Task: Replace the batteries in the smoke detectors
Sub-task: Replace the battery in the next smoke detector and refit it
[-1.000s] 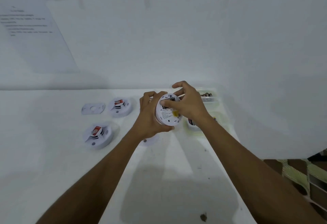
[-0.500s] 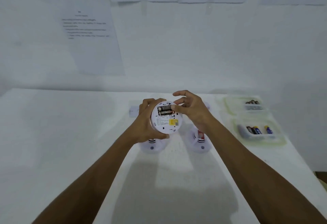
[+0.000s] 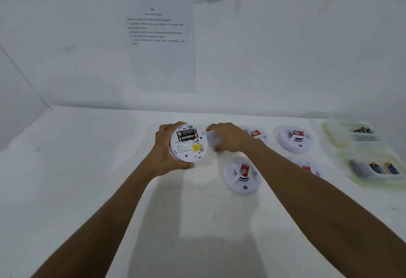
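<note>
From the head camera we look down on a white worktop [image 3: 87,167] set against a white wall. The left hand [image 3: 167,152] holds a round white smoke detector [image 3: 189,145] up off the worktop, its back turned toward us. The grip is wrapped round the rim, with the thumb at the lower edge and the fingers over the top. Two black batteries [image 3: 186,135] sit side by side in the open compartment, and below them we see a yellow sticker [image 3: 197,148].

Just to the right, the right hand [image 3: 228,137] is over a white backplate [image 3: 212,138]. Its grip is narrow, with fingers above and thumb below curled about the plate. Motion blur keeps us from telling whether the plate is clear of the worktop.

Four more detectors lie face up on the worktop, each with a red label:
- a near detector [image 3: 241,175] between the forearms
- a far detector [image 3: 295,138] to the right
- a third detector [image 3: 256,133] partly hidden behind the right hand
- a fourth detector [image 3: 309,169] partly hidden behind the right forearm

At the right edge stand two clear trays. The far tray [image 3: 326,131] holds dark cells [image 3: 362,130], and the near tray [image 3: 360,182] holds grey and blue-and-yellow cells [image 3: 377,167]. A printed sheet [image 3: 162,40] hangs on the wall, its text too blurred to read.
</note>
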`<state>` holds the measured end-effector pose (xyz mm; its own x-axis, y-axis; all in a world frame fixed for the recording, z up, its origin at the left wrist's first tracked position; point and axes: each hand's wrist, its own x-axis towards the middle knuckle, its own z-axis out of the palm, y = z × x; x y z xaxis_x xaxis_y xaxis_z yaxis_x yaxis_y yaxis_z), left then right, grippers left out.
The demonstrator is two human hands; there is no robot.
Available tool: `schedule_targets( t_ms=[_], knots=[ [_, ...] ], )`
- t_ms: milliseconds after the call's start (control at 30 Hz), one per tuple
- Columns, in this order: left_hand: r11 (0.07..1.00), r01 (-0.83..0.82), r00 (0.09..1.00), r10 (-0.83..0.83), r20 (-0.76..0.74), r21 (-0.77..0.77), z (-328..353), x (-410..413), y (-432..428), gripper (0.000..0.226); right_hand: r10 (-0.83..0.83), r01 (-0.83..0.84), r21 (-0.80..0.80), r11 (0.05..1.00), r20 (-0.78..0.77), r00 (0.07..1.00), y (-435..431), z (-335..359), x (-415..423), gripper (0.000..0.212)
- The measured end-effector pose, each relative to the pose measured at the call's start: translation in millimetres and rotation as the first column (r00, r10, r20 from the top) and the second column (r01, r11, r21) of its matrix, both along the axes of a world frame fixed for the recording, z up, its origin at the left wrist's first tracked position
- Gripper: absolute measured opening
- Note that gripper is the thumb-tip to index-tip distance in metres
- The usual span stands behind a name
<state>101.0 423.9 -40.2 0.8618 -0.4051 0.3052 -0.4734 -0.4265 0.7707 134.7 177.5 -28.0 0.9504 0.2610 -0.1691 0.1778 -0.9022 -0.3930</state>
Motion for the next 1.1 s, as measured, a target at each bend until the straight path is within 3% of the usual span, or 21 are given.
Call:
schedule_targets(
  t_ms=[67, 267, 333, 400, 533, 600, 633, 733, 933, 1100],
  knots=[
    [1.000, 0.001, 1.000, -0.001, -0.006, 0.000, -3.0, 3.2, 5.6, 0.104, -0.033, 0.033, 0.003, 0.999, -0.018, 0.999, 0.6, 0.0, 4.3, 0.071],
    [0.999, 0.029, 1.000, -0.029, -0.011, -0.015, -6.0, 6.3, 6.4, 0.100, 0.071, -0.053, -0.098, 0.994, 0.192, 0.979, -6.2, -3.7, -7.2, 0.048],
    [0.999, 0.037, 0.999, -0.037, -0.015, -0.021, -5.4, 8.2, 4.3, 0.101, -0.003, 0.006, -0.012, 1.000, 0.294, 0.956, -10.7, -3.0, -12.5, 0.038],
    [0.999, 0.039, 0.999, -0.039, -0.009, -0.029, -3.9, 11.3, 0.4, 0.102, -0.206, 0.134, 0.228, 0.965, 0.332, 0.921, -14.3, 3.3, -18.5, 0.032],
    [0.999, 0.042, 0.999, -0.041, 0.009, -0.031, -4.0, 13.3, -13.4, 0.104, -0.541, 0.240, 0.730, 0.640, 0.207, 0.815, -17.3, 29.2, -44.5, 0.030],
    [0.999, 0.043, 0.999, -0.042, 0.018, -0.034, -5.3, 13.7, -23.1, 0.105, -0.529, 0.215, 0.867, 0.449, 0.065, 0.846, -13.6, 42.6, -63.1, 0.032],
    [0.998, 0.044, 0.999, -0.043, 0.029, -0.035, -4.8, 13.3, -28.9, 0.104, -0.487, 0.203, 0.889, 0.411, 0.026, 0.873, -10.0, 46.0, -70.7, 0.033],
    [0.998, 0.055, 0.995, -0.053, 0.088, -0.025, -6.5, 15.3, -46.6, 0.102, -0.439, 0.175, 0.817, 0.549, 0.104, 0.892, 2.5, 41.3, -79.7, 0.029],
    [0.998, 0.056, 0.992, -0.054, 0.117, -0.008, -1.4, 14.7, -68.4, 0.093, -0.432, 0.106, 0.579, 0.809, 0.462, 0.774, 10.2, 22.8, -84.0, 0.014],
    [0.999, 0.030, 0.994, -0.034, 0.107, 0.033, -0.5, 14.4, -80.1, 0.081, -0.413, 0.194, 0.453, 0.870, 0.454, 0.790, 15.5, 24.7, -96.1, 0.046]
  ],
)
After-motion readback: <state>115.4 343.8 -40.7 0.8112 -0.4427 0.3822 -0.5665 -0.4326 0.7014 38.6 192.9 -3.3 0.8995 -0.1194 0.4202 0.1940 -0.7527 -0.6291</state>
